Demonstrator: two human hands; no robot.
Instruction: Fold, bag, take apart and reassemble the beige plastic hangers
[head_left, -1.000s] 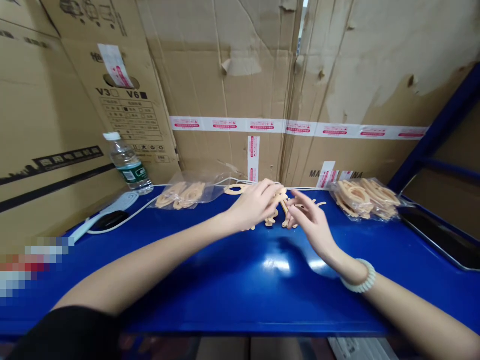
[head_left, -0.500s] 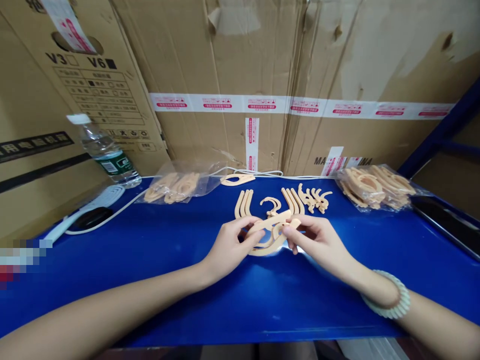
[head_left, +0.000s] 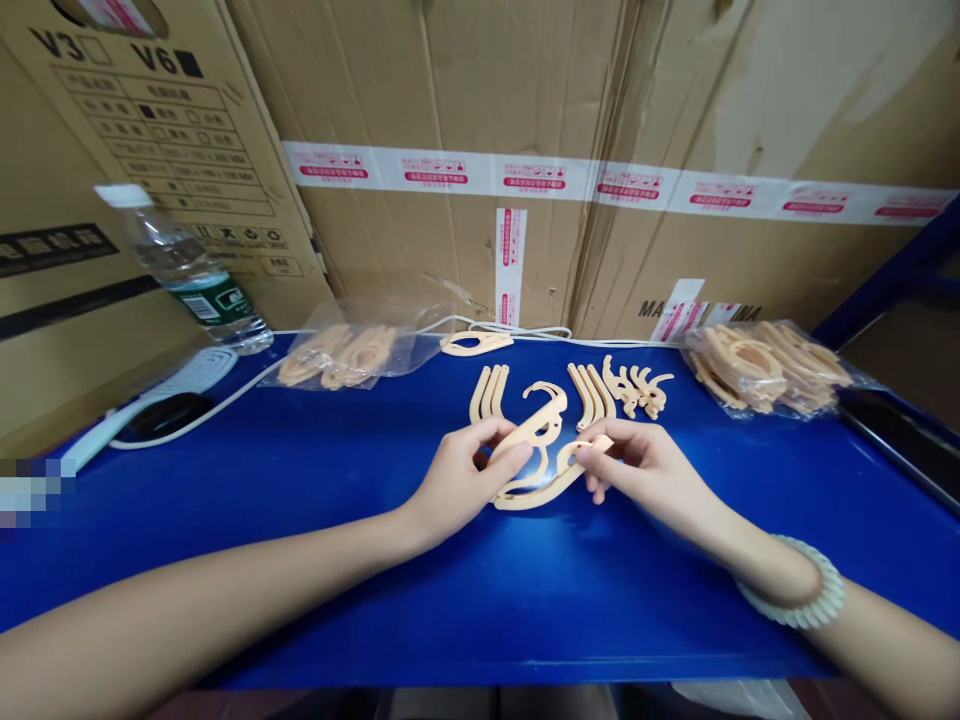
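A beige plastic folding hanger (head_left: pixel 541 490) is held between both hands above the blue table, its two arms spread into a V. My left hand (head_left: pixel 465 475) pinches the left arm between thumb and fingers. The other arm's end is gripped by my right hand (head_left: pixel 634 462), which wears a pale coiled band at the wrist. A curved hook (head_left: pixel 553 390) shows just beyond the held piece; whether it is joined to it I cannot tell. Behind the hands lie several loose curved arms (head_left: pixel 489 393), more arms (head_left: pixel 591 393) to the right, and a cluster of small hooks (head_left: pixel 637 388).
A folded hanger (head_left: pixel 478 345) lies at the back by a white cable (head_left: pixel 517 325). Clear bags of hangers sit at the left (head_left: pixel 341 358) and right (head_left: pixel 765 365). A water bottle (head_left: pixel 199 285), a black oval object (head_left: pixel 169 415) and a dark phone-like slab (head_left: pixel 904 440) flank them. Cardboard (head_left: pixel 420 260) stands behind.
The hanger's two arms have been drawn further apart, the left one tilting upward. The camera view has shifted slightly. Both hands keep their hold.
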